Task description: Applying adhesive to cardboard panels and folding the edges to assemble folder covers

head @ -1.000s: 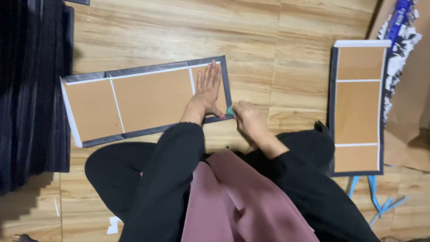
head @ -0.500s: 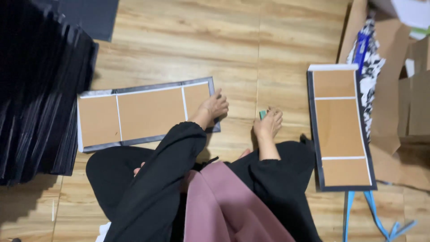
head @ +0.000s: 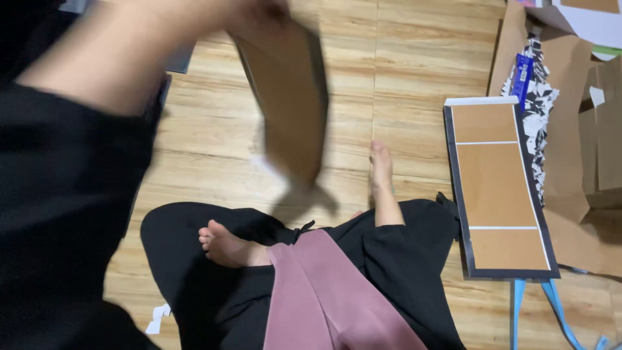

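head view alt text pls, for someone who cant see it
A person seated on a wood-plank floor lifts a brown cardboard panel with a raised, motion-blurred left hand, the arm in a black sleeve. The right hand rests on the floor by the knee. A second flat dark-edged panel lies to the right beside cardboard scraps.

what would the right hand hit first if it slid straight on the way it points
Probably nothing: the right hand points along the light wooden plank floor, which looks free to the picture's top edge.
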